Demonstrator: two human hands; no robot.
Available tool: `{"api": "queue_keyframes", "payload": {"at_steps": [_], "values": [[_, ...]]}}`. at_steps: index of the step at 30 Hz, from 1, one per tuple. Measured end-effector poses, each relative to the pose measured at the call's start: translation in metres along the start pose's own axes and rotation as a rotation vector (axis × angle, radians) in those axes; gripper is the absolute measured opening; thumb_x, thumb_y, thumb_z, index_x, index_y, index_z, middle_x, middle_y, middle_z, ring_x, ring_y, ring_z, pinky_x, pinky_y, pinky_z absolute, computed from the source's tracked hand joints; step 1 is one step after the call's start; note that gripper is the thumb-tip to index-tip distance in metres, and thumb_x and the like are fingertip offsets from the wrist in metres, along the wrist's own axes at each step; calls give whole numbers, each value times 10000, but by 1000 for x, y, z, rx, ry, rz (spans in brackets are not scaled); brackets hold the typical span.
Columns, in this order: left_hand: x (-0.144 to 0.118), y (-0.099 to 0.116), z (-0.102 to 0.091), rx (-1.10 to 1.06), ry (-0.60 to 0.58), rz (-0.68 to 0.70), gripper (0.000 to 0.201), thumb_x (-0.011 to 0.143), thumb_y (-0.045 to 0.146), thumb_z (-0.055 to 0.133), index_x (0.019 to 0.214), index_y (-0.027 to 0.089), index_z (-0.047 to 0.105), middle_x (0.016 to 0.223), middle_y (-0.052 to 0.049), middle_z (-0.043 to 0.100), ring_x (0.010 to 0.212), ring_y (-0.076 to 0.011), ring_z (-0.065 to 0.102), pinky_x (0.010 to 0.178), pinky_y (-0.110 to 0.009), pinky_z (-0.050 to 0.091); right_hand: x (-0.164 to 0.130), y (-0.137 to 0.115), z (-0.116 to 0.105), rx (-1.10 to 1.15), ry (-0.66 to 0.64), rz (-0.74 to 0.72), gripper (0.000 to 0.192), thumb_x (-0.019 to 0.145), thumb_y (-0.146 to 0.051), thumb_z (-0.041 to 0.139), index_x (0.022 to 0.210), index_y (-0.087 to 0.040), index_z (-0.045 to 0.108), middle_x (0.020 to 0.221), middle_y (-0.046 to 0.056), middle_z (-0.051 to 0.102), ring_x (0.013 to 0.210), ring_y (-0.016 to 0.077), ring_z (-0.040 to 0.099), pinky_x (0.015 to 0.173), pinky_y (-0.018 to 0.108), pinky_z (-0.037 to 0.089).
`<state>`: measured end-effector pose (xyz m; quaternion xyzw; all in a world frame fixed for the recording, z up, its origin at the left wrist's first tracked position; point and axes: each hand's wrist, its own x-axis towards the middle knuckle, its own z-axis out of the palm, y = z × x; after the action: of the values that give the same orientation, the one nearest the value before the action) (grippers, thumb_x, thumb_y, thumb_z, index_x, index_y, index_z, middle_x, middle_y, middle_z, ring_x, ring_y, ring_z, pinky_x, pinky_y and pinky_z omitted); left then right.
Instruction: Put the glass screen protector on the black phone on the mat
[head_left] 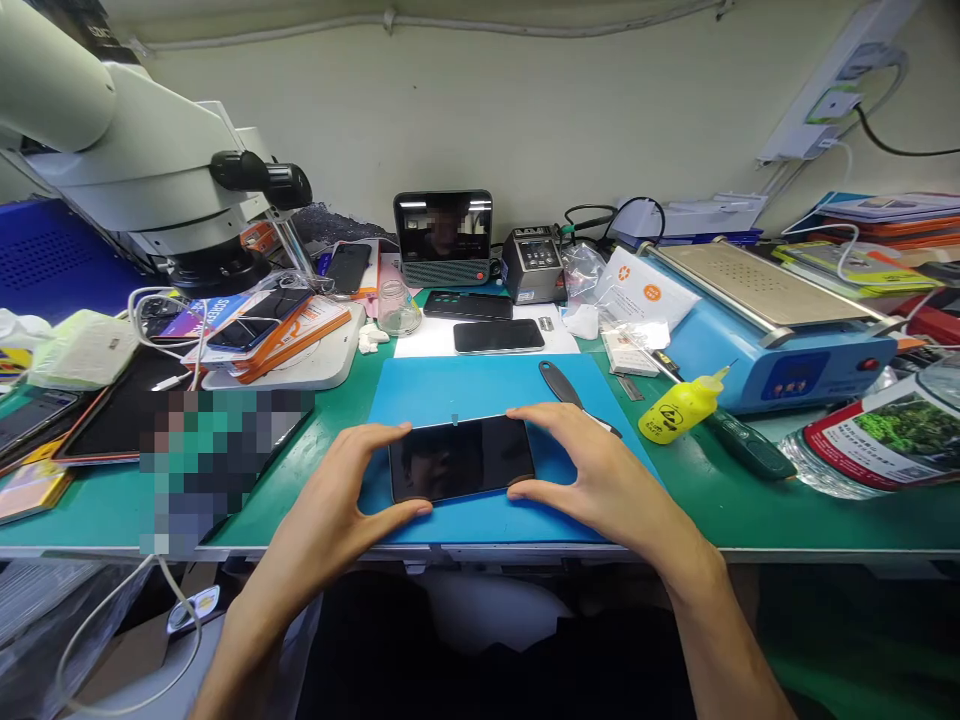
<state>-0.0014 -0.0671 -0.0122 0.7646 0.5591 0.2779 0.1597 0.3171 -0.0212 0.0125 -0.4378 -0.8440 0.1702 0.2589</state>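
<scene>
A smartphone (pixel 463 460) with a dark, glossy screen lies sideways over the blue mat (pixel 420 385), its face turned up. My left hand (pixel 349 490) grips its left end, with fingers at the far edge and the thumb along the near edge. At the other end, my right hand (pixel 592 470) holds it the same way between thumb and fingers. A small dark tab (pixel 454 420) sticks up at the phone's far edge. Just beyond my right hand lies a black-handled tool (pixel 559 383), partly hidden by that hand.
Behind the mat are another phone (pixel 499 336), a dark phone back (pixel 469 305) and a glass jar (pixel 398 308). To the right stand a yellow bottle (pixel 679 410), a green-handled screwdriver (pixel 750 445), a water bottle (pixel 885 435) and a blue heating plate machine (pixel 780 350). A microscope (pixel 165 170) overhangs the left.
</scene>
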Motion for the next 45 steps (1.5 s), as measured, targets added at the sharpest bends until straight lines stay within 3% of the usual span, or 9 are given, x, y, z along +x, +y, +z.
{"api": "queue_keyframes", "payload": {"at_steps": [4,8,12,19,24,29,33,38,45], "values": [[-1,-3,2,14,28,23,598,983,491,740,1491,339,462,1468,-75,621,1385,-312,606,1150,-505,523,-9,-2,-3,-101,275,-61,492,1018,-501,703,1447,-282,607,1391,84,737,1320,313,670,1142,509,520],[0,-6,4,23,31,20,626,971,518,743,1503,332,469,1462,-76,642,1369,-331,629,1134,-507,536,-31,1,-3,-279,563,162,298,1108,-334,531,1347,-250,688,1190,100,772,1117,301,722,1009,469,553],[3,-8,5,8,-3,-2,673,944,579,749,1507,317,490,1503,-86,628,1402,-362,596,1157,-542,508,-47,7,-1,-433,433,301,335,1094,-405,554,1307,-217,732,1148,121,734,1066,321,696,905,452,548],[3,-10,5,-43,-32,-78,739,944,525,765,1573,368,410,1544,-62,580,1437,-324,548,1186,-526,478,-39,13,-3,-526,454,194,282,1098,-408,564,1026,-224,764,989,55,748,921,259,693,795,388,512],[7,-10,2,-47,-38,-37,628,932,534,784,1474,363,517,1501,-62,571,1448,-330,493,1206,-541,445,-20,-15,9,-505,580,113,165,1071,-339,640,1067,-213,746,1023,72,750,933,257,701,861,398,529],[9,-9,2,-20,-12,-8,614,900,547,816,1427,324,591,1467,-90,567,1413,-357,498,1192,-573,447,-14,-45,35,-406,409,-2,182,1089,-295,611,1184,-213,743,1171,87,767,1079,273,699,931,416,539],[8,-11,4,-31,-6,17,684,900,518,831,1498,335,555,1501,-78,567,1431,-347,497,1210,-563,438,-26,-48,45,-355,413,-4,317,1102,-246,579,1397,-184,677,1331,93,762,1251,264,685,1074,420,529],[8,-13,6,-44,18,35,843,859,560,861,1573,321,480,1528,-86,576,1462,-344,490,1214,-534,445,-34,-44,49,-434,355,-76,373,1099,-222,571,1457,-154,650,1423,99,743,1338,270,680,1189,464,498],[9,-13,7,-4,29,77,726,884,538,844,1500,305,539,1534,-88,579,1463,-343,498,1212,-542,444,-10,-72,66,-522,299,-145,400,1107,-303,562,1407,-64,677,1445,160,723,1325,315,708,1208,530,500]]}}
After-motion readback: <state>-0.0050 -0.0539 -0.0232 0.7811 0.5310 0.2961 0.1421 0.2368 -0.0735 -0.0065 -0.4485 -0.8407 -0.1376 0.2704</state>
